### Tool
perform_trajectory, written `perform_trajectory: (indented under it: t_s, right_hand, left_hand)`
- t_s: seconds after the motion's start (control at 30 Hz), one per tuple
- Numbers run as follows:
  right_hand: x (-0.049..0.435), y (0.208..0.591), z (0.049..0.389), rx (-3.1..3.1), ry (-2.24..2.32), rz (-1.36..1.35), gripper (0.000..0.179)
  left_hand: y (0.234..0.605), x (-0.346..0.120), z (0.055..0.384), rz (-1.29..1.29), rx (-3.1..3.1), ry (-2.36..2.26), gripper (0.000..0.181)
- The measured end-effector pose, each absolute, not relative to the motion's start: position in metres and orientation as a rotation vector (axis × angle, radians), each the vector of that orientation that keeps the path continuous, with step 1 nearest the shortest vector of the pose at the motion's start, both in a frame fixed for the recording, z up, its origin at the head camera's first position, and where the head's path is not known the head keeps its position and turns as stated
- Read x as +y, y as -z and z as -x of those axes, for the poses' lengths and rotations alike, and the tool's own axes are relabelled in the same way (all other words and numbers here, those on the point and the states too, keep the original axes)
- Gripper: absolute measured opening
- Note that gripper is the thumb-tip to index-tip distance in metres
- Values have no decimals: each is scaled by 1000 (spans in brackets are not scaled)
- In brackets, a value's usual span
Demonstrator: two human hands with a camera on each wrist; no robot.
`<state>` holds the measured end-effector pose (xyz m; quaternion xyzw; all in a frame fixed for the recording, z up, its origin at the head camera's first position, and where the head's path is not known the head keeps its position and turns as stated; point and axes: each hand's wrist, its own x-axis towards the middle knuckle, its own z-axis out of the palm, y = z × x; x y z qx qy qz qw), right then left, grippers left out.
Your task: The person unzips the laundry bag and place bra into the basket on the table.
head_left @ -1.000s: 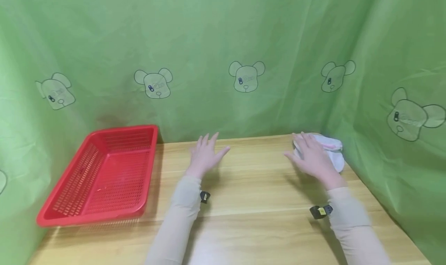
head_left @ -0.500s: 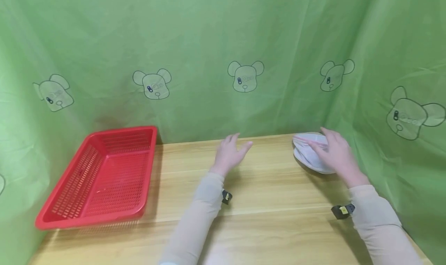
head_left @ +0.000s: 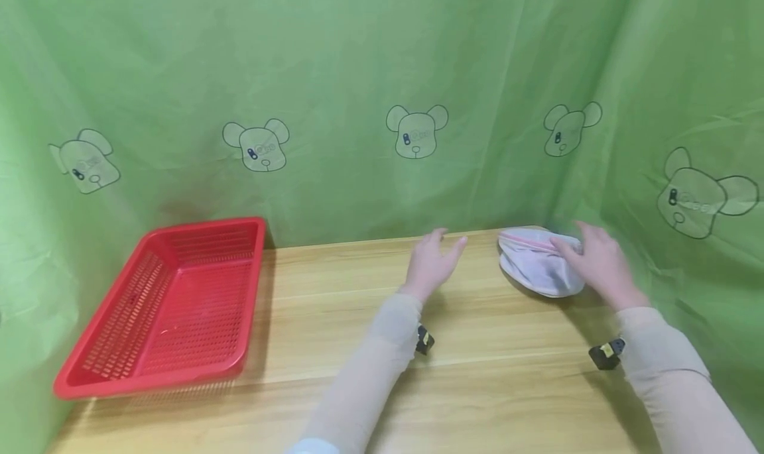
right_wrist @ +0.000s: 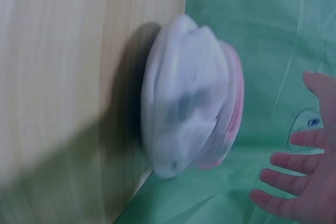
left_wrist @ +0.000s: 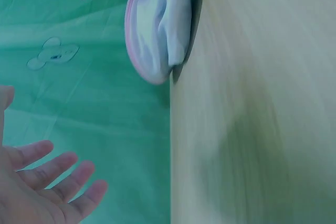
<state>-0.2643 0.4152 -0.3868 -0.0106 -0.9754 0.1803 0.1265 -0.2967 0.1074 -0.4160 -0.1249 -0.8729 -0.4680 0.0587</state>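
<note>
A white, soft mesh bag (head_left: 537, 265) with a pink band lies slumped at the table's back right. In the right wrist view the bag (right_wrist: 186, 98) shows its folds and pink edge. My right hand (head_left: 605, 265) hovers just right of it, fingers spread and apart from the fabric; the right hand (right_wrist: 310, 156) holds nothing. To the bag's left, my left hand (head_left: 432, 265) hangs over the wood with thumb and fingers parted. The left wrist view shows this left hand (left_wrist: 47, 187) with nothing in it, some distance from the bag (left_wrist: 160, 30).
A red plastic basket (head_left: 243, 321) with slotted sides stands on the left of the wooden table (head_left: 477, 401). Green curtains (head_left: 334, 56) printed with bear heads hang behind and at both sides. Small black devices sit on both wrists.
My left hand has moved right across the table, toward the bag. My right hand has shifted from over the bag to its right side, leaving more of the bag uncovered.
</note>
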Motion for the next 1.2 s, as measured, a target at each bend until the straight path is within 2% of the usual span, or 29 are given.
perform_trajectory:
  t_s: [0.3,0.6,1.0,1.2]
  right_hand:
    - [437,397,276,-2931,-637,184,91]
    - [444,409,282,-2978,-863,322,92]
    - [442,432,285,-2905,-1107,542,81]
    - [440,440,286,-2778,-1339,623,78]
  left_hand:
    - [418,139,303,309,-2570,1560,63]
    - [429,171,303,127,-2463,1858,57]
    - [447,185,297,7,-2392,2224,57]
    - [455,185,297,-16,-2291,2434,62]
